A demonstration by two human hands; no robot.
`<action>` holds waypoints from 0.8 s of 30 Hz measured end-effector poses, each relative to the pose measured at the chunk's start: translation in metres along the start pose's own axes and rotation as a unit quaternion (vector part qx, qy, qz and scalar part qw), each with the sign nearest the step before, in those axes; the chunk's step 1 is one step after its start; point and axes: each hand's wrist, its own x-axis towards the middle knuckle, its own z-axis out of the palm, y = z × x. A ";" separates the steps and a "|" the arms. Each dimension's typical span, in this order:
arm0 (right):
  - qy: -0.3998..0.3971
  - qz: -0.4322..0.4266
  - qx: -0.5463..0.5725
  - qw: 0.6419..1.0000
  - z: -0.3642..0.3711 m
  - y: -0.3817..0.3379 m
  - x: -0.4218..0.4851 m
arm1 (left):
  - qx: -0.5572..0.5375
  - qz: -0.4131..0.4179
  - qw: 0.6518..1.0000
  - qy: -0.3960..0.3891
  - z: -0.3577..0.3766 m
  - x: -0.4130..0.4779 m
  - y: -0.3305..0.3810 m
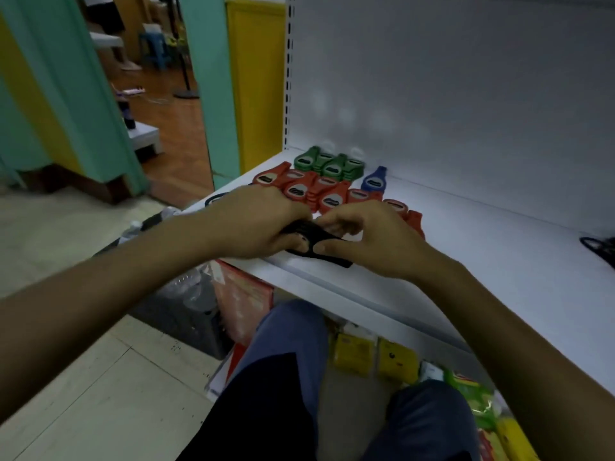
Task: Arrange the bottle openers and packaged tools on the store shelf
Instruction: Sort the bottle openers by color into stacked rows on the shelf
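Both hands meet over a stack of black bottle openers [317, 241] at the front edge of the white shelf [482, 247]. My left hand [256, 221] grips the stack's left side, with the thumb under it. My right hand [369, 234] pinches its right side with curled fingers. Behind the hands lie rows of red bottle openers [329, 194], green ones [327, 163] at the back, and a single blue one [374, 181]. Another black opener [213, 197] peeks out left of my left hand.
A dark item [599, 247] lies at the shelf's right edge. Below the shelf hang yellow packaged goods [376, 357] and red packages [243, 301]. A dark basket [179, 301] stands on the tiled floor to the left. My knees are in front of the lower shelf.
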 end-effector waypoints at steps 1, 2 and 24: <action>-0.008 0.008 0.011 1.000 0.000 -0.002 0.003 | 0.008 0.015 0.999 -0.033 -0.006 0.007 -0.004; -0.011 0.026 0.029 0.999 0.000 -0.004 0.006 | -0.006 0.022 0.998 -0.067 -0.010 0.013 -0.009; 0.189 0.408 0.130 0.884 0.066 -0.020 0.067 | -0.043 0.113 0.979 0.163 0.056 -0.044 -0.081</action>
